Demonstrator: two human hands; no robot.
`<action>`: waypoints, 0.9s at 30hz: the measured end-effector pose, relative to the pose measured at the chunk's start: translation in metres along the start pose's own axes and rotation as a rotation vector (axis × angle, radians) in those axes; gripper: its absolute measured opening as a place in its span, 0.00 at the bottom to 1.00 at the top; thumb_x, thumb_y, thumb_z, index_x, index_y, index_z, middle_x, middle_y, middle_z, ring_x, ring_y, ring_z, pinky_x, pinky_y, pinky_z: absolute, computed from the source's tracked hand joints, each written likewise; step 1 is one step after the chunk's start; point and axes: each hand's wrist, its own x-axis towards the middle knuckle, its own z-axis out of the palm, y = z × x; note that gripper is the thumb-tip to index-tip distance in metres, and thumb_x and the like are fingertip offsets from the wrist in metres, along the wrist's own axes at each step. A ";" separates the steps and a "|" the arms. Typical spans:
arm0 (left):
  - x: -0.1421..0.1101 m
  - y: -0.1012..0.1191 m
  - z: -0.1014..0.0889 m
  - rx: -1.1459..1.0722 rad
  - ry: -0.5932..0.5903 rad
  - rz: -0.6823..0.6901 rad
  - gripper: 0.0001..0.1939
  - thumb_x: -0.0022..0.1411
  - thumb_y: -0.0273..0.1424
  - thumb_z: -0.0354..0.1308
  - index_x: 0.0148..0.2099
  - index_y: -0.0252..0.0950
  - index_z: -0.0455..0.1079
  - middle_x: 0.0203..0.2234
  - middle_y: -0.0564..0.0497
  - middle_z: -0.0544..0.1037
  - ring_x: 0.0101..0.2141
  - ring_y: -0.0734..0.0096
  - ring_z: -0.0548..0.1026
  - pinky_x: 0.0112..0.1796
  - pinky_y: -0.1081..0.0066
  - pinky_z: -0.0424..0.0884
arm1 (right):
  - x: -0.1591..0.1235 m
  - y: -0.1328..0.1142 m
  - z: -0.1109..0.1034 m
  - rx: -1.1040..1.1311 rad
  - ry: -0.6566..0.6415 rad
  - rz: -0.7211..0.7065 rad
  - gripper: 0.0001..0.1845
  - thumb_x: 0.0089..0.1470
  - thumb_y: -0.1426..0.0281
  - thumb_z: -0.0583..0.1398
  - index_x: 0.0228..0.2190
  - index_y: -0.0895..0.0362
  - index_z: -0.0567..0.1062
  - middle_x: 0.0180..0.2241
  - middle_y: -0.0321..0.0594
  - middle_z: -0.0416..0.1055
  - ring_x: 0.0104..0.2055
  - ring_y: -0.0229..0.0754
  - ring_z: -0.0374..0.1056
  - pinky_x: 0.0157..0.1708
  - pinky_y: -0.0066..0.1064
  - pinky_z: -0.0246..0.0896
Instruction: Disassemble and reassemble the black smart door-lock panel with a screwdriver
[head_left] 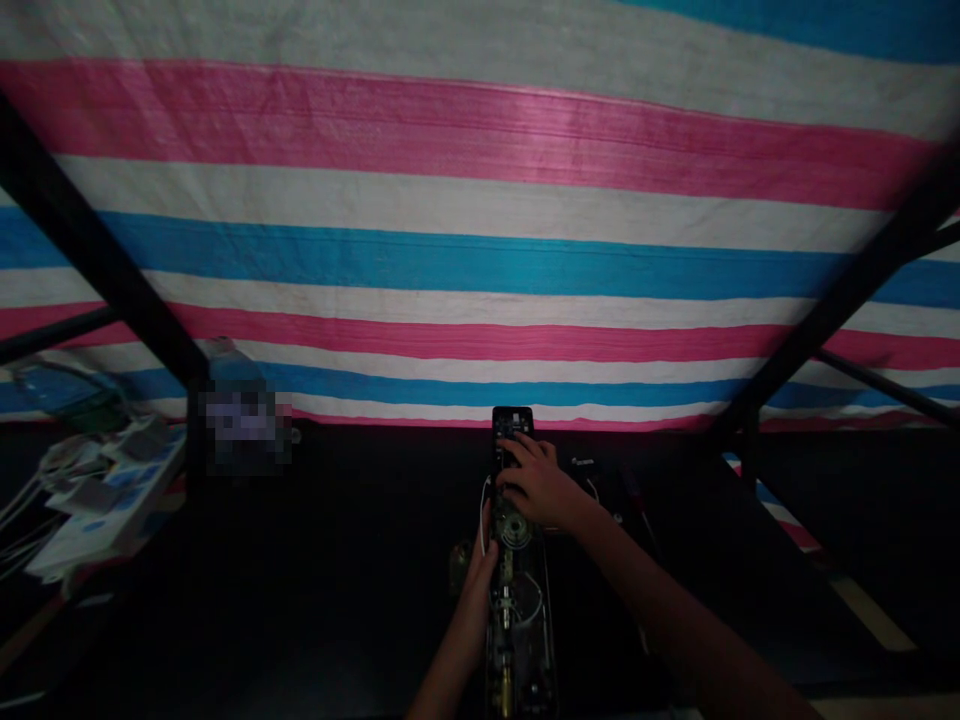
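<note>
A long, narrow, dark device [534, 560] lies lengthwise before me with its inside exposed; it looks like an opened electronic door lock. A round part, a thin white wire and a brass-coloured piece show inside it. My left hand [478, 565] is closed around its left edge, partly hidden in shadow. Across its upper end reaches my right hand [531, 480], fingers bent and apart, fingertips touching the circuit area. Nothing held shows between them, though the light is dim. A white cable [482, 515] loops at the left edge.
A small metal-looking part [458, 568] sits left of the device. On the right lie a small black part [583, 463] and a screwdriver-like tool [636, 495]. At far left is a power strip [94, 520] with plugs. Black frame bars [817, 300] slope beside striped sheeting [480, 260].
</note>
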 end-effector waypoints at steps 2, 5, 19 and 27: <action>-0.001 0.000 0.000 -0.017 -0.007 -0.007 0.42 0.60 0.55 0.57 0.71 0.46 0.53 0.70 0.52 0.54 0.69 0.53 0.47 0.67 0.56 0.46 | 0.003 0.001 0.001 0.001 -0.019 -0.008 0.09 0.54 0.74 0.63 0.37 0.50 0.81 0.65 0.44 0.59 0.69 0.59 0.46 0.59 0.57 0.43; 0.002 -0.001 -0.001 -0.018 -0.010 0.004 0.44 0.58 0.56 0.58 0.71 0.44 0.54 0.70 0.50 0.54 0.69 0.52 0.47 0.67 0.56 0.46 | 0.007 0.000 0.005 0.013 -0.030 -0.011 0.08 0.55 0.76 0.62 0.34 0.52 0.80 0.64 0.45 0.60 0.69 0.59 0.47 0.59 0.56 0.45; 0.008 -0.007 -0.005 0.050 0.019 0.047 0.43 0.58 0.56 0.58 0.69 0.43 0.58 0.70 0.50 0.53 0.70 0.51 0.45 0.67 0.56 0.44 | 0.006 -0.011 0.006 -0.055 -0.004 0.000 0.08 0.59 0.73 0.59 0.35 0.56 0.80 0.66 0.51 0.55 0.68 0.59 0.47 0.58 0.56 0.50; 0.003 -0.004 -0.003 0.033 -0.006 0.028 0.43 0.60 0.55 0.56 0.71 0.43 0.53 0.71 0.51 0.50 0.70 0.52 0.44 0.67 0.55 0.45 | 0.008 -0.012 0.010 -0.042 0.017 0.010 0.07 0.56 0.73 0.61 0.32 0.57 0.81 0.66 0.53 0.56 0.68 0.59 0.48 0.58 0.55 0.49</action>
